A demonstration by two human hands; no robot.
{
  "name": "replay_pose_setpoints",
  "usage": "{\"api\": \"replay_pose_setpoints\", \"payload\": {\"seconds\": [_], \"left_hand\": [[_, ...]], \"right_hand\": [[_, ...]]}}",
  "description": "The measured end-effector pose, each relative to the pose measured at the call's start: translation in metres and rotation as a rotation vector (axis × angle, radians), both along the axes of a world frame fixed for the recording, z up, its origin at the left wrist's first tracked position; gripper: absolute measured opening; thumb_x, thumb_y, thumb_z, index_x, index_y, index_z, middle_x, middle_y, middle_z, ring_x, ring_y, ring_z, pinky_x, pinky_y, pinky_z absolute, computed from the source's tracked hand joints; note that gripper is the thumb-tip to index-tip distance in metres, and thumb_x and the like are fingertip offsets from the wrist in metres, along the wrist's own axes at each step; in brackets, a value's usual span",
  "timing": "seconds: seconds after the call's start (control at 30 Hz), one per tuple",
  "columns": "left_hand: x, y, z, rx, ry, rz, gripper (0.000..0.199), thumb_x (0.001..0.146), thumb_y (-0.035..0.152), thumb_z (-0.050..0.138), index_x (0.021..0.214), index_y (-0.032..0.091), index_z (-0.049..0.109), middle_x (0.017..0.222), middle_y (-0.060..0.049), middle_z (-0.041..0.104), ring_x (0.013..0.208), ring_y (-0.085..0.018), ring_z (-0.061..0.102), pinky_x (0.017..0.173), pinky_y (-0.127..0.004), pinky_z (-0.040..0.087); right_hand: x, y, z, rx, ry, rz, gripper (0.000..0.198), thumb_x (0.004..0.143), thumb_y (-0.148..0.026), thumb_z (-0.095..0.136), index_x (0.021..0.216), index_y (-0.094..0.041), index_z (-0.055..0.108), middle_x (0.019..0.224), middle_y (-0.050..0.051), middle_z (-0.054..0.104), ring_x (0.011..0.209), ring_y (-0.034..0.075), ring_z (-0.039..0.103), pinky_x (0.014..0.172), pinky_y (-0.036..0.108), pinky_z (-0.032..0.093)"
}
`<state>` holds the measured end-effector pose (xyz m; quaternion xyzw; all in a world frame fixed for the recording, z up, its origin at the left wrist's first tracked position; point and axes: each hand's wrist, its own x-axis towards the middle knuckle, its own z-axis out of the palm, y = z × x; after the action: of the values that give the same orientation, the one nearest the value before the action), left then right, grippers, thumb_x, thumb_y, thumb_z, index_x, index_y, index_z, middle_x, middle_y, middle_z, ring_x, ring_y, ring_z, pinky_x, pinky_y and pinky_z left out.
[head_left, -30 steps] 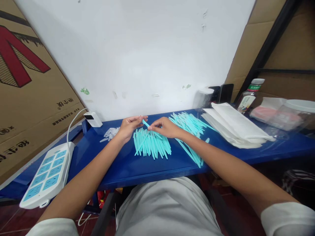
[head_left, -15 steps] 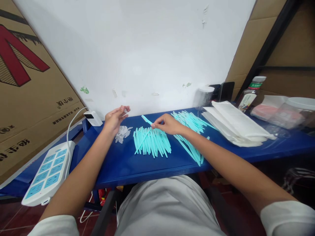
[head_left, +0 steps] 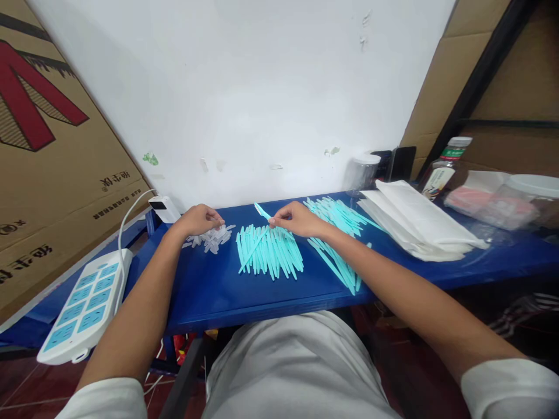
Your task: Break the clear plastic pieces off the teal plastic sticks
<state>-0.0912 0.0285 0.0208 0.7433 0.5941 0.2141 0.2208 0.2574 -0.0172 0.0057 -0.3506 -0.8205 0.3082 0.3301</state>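
Right hand (head_left: 297, 220) pinching one teal stick (head_left: 262, 211) at its near end, far tip raised over the blue bench (head_left: 227, 291); grip clenched on it between thumb and fingertips. Just below, a fanned pile of teal sticks (head_left: 268, 253); a second, longer heap (head_left: 336, 233) partly hidden behind the right forearm. Left hand (head_left: 198, 220) curled knuckles-up on a small heap of clear caps (head_left: 213, 238), fingertips tucked under and out of sight; whether anything is pinched, impossible to tell. Caps too small and pale to make out singly. Further right, stacked white bags (head_left: 414, 224), a clear jar (head_left: 362, 173) and a bottle (head_left: 443, 169). Power strip (head_left: 82, 305) at far left, its cord running up to a white adapter (head_left: 162, 208). Cardboard box (head_left: 48, 174) cut off by the left edge.
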Motion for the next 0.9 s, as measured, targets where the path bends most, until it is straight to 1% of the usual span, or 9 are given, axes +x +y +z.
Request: {"api": "replay_pose_setpoints", "payload": {"seconds": [0.1, 0.23, 0.3, 0.37, 0.5, 0.57, 0.67, 0.8, 0.9], "left_hand": [[-0.005, 0.0, 0.0, 0.01, 0.09, -0.025, 0.024, 0.057, 0.049, 0.085, 0.066, 0.027, 0.082, 0.062, -0.006, 0.073, 0.057, -0.024, 0.062, 0.055, -0.03, 0.04], [-0.003, 0.0, -0.002, 0.169, 0.22, 0.053, 0.026, 0.06, 0.051, 0.085, 0.067, 0.026, 0.083, 0.067, -0.008, 0.074, 0.062, -0.026, 0.062, 0.059, -0.032, 0.04], [0.007, -0.003, -0.004, 0.286, 0.158, 0.041, 0.03, 0.065, 0.055, 0.084, 0.072, 0.026, 0.084, 0.072, -0.008, 0.076, 0.068, -0.026, 0.063, 0.063, -0.032, 0.042], [0.024, -0.008, -0.005, 0.338, -0.016, -0.015, 0.038, 0.071, 0.061, 0.082, 0.08, 0.025, 0.085, 0.08, -0.009, 0.078, 0.076, -0.027, 0.066, 0.069, -0.033, 0.045], [0.067, -0.022, -0.01, 0.13, -0.45, -0.092, 0.061, 0.079, 0.075, 0.072, 0.099, 0.018, 0.084, 0.092, -0.014, 0.08, 0.084, -0.026, 0.07, 0.072, -0.033, 0.05], [0.084, -0.029, -0.014, 0.038, -0.624, -0.094, 0.065, 0.08, 0.076, 0.071, 0.099, 0.014, 0.083, 0.096, -0.017, 0.08, 0.085, -0.026, 0.071, 0.072, -0.035, 0.053], [0.097, -0.036, -0.017, -0.004, -0.726, -0.085, 0.064, 0.078, 0.073, 0.076, 0.096, 0.012, 0.081, 0.094, -0.019, 0.079, 0.085, -0.027, 0.072, 0.074, -0.036, 0.055], [0.1, -0.039, -0.019, -0.011, -0.772, -0.106, 0.058, 0.078, 0.066, 0.08, 0.099, 0.012, 0.08, 0.099, -0.017, 0.079, 0.097, -0.029, 0.074, 0.084, -0.038, 0.058], [0.101, -0.039, -0.02, -0.033, -0.858, -0.11, 0.056, 0.079, 0.065, 0.08, 0.098, 0.012, 0.08, 0.1, -0.016, 0.079, 0.099, -0.028, 0.074, 0.086, -0.039, 0.06]], "right_hand": [[0.0, 0.0, 0.0, -0.001, 0.002, -0.003, 0.033, 0.094, -0.044, 0.065, 0.083, -0.021, 0.085, 0.087, 0.01, 0.08, 0.072, 0.02, 0.065, 0.072, 0.036, 0.048], [0.0, -0.001, 0.0, -0.011, 0.007, 0.012, 0.036, 0.094, -0.047, 0.065, 0.084, -0.02, 0.085, 0.087, 0.01, 0.08, 0.07, 0.019, 0.063, 0.069, 0.035, 0.047], [0.0, -0.002, 0.001, -0.012, 0.002, 0.017, 0.039, 0.095, -0.051, 0.064, 0.086, -0.02, 0.085, 0.08, 0.008, 0.077, 0.064, 0.017, 0.057, 0.064, 0.034, 0.044], [0.001, -0.003, 0.001, -0.033, 0.005, 0.028, 0.041, 0.094, -0.055, 0.064, 0.089, -0.02, 0.086, 0.073, 0.006, 0.074, 0.058, 0.015, 0.05, 0.059, 0.033, 0.041], [0.001, -0.005, 0.005, -0.113, 0.055, 0.066, 0.044, 0.091, -0.061, 0.066, 0.093, -0.021, 0.085, 0.072, 0.005, 0.071, 0.057, 0.014, 0.046, 0.055, 0.031, 0.04], [0.001, -0.006, 0.006, -0.131, 0.069, 0.079, 0.046, 0.092, -0.062, 0.065, 0.094, -0.021, 0.085, 0.073, 0.005, 0.071, 0.058, 0.014, 0.046, 0.055, 0.03, 0.042], [0.0, -0.006, 0.005, -0.132, 0.072, 0.086, 0.047, 0.092, -0.061, 0.064, 0.094, -0.02, 0.085, 0.071, 0.005, 0.07, 0.058, 0.014, 0.048, 0.057, 0.031, 0.044], [-0.001, -0.006, 0.004, -0.143, 0.068, 0.102, 0.047, 0.091, -0.06, 0.066, 0.094, -0.017, 0.085, 0.074, 0.006, 0.072, 0.059, 0.014, 0.05, 0.058, 0.03, 0.046], [-0.002, -0.007, 0.004, -0.165, 0.067, 0.117, 0.047, 0.091, -0.059, 0.066, 0.093, -0.015, 0.083, 0.078, 0.006, 0.072, 0.062, 0.013, 0.051, 0.06, 0.029, 0.048]]}}
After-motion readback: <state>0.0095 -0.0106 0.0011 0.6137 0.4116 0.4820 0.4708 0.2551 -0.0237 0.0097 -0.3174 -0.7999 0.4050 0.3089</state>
